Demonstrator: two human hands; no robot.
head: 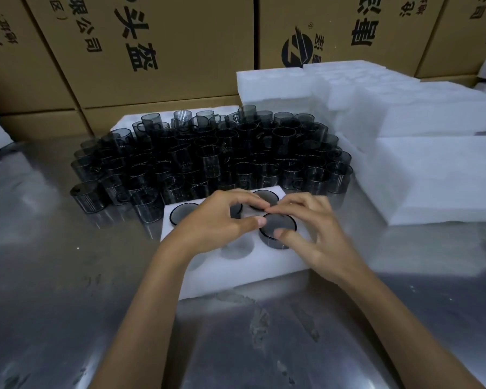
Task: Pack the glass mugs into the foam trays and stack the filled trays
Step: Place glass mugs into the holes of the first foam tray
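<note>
Steel tabletop (68, 304), cardboard boxes (152, 51) behind; loose smoked-glass mugs (208, 155) crowd just beyond the foam tray (264, 265), likely kept within reach. Right hand (317, 234) pinches one mug (278, 228) by its rim, half sunk in its pocket, probably for a straight seating. Left hand (222, 220), fingers curled, touches the same rim.

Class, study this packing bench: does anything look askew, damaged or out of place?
Little stands out. One mug gripped by the right hand sits higher than its seated neighbours in the foam tray, apparently not yet pushed home. The left hand touches it too. No breakage shows.
</note>
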